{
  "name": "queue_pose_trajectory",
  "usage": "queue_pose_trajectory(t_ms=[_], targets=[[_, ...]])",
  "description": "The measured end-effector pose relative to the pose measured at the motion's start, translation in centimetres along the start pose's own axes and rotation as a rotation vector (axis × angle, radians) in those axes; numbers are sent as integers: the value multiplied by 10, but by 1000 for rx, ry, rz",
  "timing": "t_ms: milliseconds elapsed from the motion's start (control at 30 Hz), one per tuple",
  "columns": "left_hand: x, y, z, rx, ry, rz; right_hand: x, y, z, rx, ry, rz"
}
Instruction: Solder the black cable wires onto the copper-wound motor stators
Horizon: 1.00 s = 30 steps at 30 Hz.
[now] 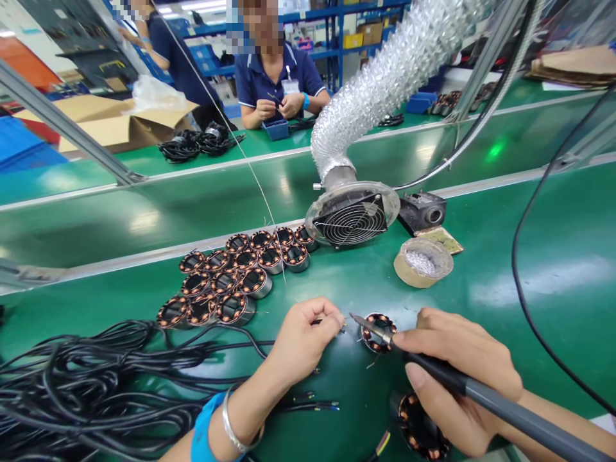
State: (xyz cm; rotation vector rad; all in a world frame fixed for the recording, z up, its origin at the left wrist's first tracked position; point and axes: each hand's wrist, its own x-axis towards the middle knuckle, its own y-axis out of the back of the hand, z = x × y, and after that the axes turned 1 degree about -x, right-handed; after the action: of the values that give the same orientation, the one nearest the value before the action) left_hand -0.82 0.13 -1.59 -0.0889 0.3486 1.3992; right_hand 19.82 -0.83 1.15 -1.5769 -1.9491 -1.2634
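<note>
My right hand point(457, 372) is closed around the dark handle of a soldering iron point(481, 391). Its metal tip points left, over the rim of a stator point(378, 333) with copper windings. Just left of that tip, my left hand point(308, 333) pinches the end of a black cable, whose thin wire ends point(343, 328) poke out past the fingertips. Part of the cable is hidden by the fingers. A second stator point(421, 427) sits below my right hand, partly covered by it.
Several stators point(233, 308) stand in rows at the left. Black cables point(96, 385) heap beside them. A thin wire point(260, 186) hangs from above. Behind are a fan hood point(351, 221) on a foil duct, a round tub point(423, 263) and an iron stand point(423, 212). Two people are across the bench.
</note>
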Motion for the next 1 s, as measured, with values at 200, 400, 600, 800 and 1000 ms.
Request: queue_pose_trajectory(t_ms=[200, 400, 600, 800, 1000], targets=[[-1, -1, 2, 1, 17, 16, 1, 0, 0, -5, -21, -25], [-1, 0, 1, -15, 7, 17, 1, 0, 0, -2, -27, -30], [-1, -1, 3, -12, 3, 28, 2, 0, 1, 15, -23, -13], [-1, -2, 6, -13, 3, 12, 1, -1, 8, -29, -9, 35], [-6, 2, 6, -39, -46, -146, 6, -20, 21, -41, -65, -51]])
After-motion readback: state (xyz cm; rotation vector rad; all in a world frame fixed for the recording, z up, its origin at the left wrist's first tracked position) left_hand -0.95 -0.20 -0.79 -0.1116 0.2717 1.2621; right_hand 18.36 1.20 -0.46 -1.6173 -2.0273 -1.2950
